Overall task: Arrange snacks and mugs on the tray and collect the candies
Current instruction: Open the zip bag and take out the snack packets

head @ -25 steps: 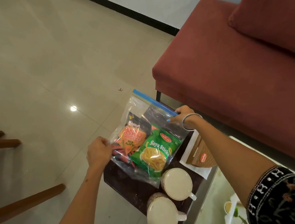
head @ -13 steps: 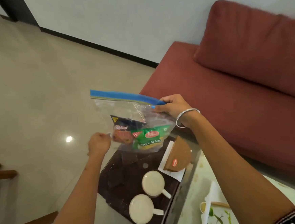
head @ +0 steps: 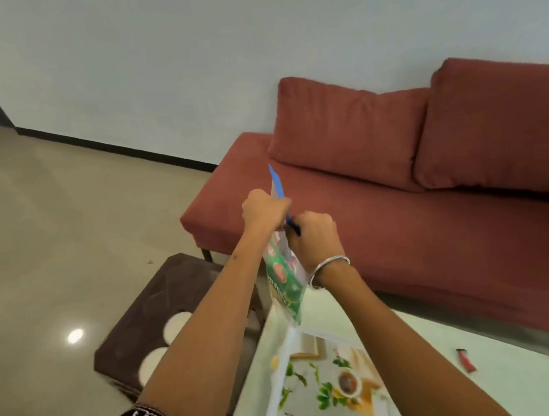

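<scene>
A clear zip bag [head: 285, 272] with a blue seal strip hangs edge-on in the air, holding a green snack packet and other packets. My left hand [head: 262, 210] and my right hand [head: 313, 236] both grip its top at the blue strip, close together. Below the bag lies a white tray [head: 318, 401] printed with leaves and food pictures, on the pale table. Two white mugs [head: 174, 327] stand on a dark brown stool [head: 161, 289] to the left, partly hidden by my left forearm. A red candy [head: 465, 360] lies on the table at the right.
A red sofa [head: 430, 195] with two back cushions runs behind the table, against a white wall. Shiny beige floor tiles [head: 55, 241] spread to the left. The pale table [head: 524, 352] extends to the right, with a blue object at its lower right edge.
The bag has been lifted from the stool and turned edge-on over the table. My left hand rose from the bag's lower edge to the blue strip beside my right hand. The view swung right.
</scene>
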A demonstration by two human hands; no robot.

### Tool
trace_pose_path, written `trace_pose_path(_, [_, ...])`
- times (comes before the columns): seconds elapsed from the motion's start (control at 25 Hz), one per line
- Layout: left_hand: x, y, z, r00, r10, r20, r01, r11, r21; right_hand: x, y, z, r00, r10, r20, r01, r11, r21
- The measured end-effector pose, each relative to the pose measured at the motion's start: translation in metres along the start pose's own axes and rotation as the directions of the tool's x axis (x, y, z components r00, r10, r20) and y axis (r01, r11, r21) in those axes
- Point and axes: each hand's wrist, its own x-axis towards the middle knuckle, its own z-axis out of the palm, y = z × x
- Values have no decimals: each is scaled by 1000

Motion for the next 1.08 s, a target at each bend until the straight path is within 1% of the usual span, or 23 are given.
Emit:
trace_pose_path(0.04, [-11, 3, 19, 999, -32, 20, 31, 999, 42, -16, 16, -10, 999, 31, 29, -31, 999, 9])
trace_pose_path(0.08, [-25, 6, 38, 997, -62, 42, 59, 996, 65, -33, 37, -21, 995, 82, 57, -86, 994, 66])
trace_pose_path(0.12, [-38, 7, 54, 994, -93, 64, 89, 994, 62, -47, 56, -31, 982, 165, 95, -182, 962, 202])
trace_pose_path(0.16, [-48, 6, 68, 987, -128, 98, 125, 992, 36, -59, 72, -41, 950, 279, 141, -313, 864, 394])
trace_pose_path(0.2, [-59, 5, 81, 978, -158, 132, 160, 987, -4, -70, 88, -51, 893, 405, 199, -443, 705, 554])
trace_pose_path(0.24, [-70, 4, 93, 968, -188, 166, 196, 980, -31, -80, 102, -56, 825, 497, 269, -536, 537, 651])
trace_pose_path(0.28, [-83, 3, 104, 960, -208, 187, 218, 975, -34, -90, 116, -60, 775, 543, 323, -584, 419, 696])
trace_pose_path(0.32, [-95, 1, 115, 957, -219, 189, 226, 974, -17, -97, 125, -60, 748, 562, 353, -608, 366, 705])
trace_pose_path(0.36, [-106, -2, 124, 958, -225, 180, 227, 974, 8, -105, 130, -58, 738, 571, 359, -615, 351, 706])
trace_pose_path(0.44, [-126, -3, 137, 965, -225, 139, 222, 974, 33, -117, 136, -56, 738, 586, 335, -606, 357, 711])
trace_pose_path(0.52, [-138, -4, 144, 967, -221, 127, 216, 975, 53, -127, 142, -55, 727, 604, 327, -600, 327, 731])
trace_pose_path(0.6, [-144, -9, 148, 960, -210, 185, 205, 978, 46, -133, 145, -59, 703, 621, 347, -608, 271, 747])
trace_pose_path(0.68, [-150, -17, 148, 959, -188, 214, 197, 980, -22, -137, 145, -61, 693, 624, 361, -607, 236, 759])
trace_pose_path(0.76, [-153, -25, 146, 968, -155, 195, 164, 986, -33, -139, 142, -60, 698, 623, 353, -605, 251, 755])
trace_pose_path(0.84, [-151, -31, 142, 970, -158, 184, 164, 986, -19, -140, 136, -56, 700, 629, 338, -617, 294, 730])
trace_pose_path(1.0, [-143, -38, 129, 924, -275, 266, 303, 951, -69, -142, 124, -44, 726, 601, 335, -635, 398, 662])
trace_pose_path(1.08, [-142, -42, 122, 906, -313, 287, 345, 936, -68, -143, 120, -40, 720, 597, 353, -648, 398, 649])
